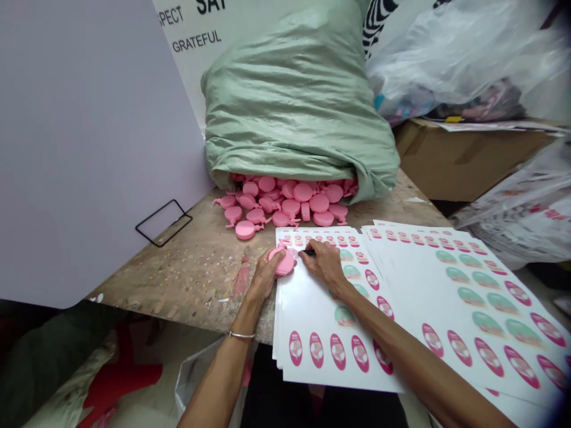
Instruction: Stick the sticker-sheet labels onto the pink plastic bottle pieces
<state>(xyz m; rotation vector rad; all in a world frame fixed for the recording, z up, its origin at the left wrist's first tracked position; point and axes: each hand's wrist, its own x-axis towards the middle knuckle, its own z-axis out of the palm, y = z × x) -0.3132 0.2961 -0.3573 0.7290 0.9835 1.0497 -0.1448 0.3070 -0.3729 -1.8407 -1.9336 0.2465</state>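
My left hand [265,272] is closed around a round pink plastic piece [282,262] with a small tail, held over the left edge of a sticker sheet [307,309]. In my right hand [325,261] is a slim black tool [308,253], its tip pointing left toward the pink piece; its exact kind is hard to make out. A pale pink spot shows between the tip and the piece. Oval magenta stickers [338,351] and green ones [345,316] are printed on the sheet. My right forearm covers part of it.
Many similar pink pieces [291,207] spill from a green cloth sack [298,113] at the back of the wooden table [187,285]. More sticker sheets [410,285] lie to the right. A black wire frame [164,223] is at left, a cardboard box [468,160] at back right.
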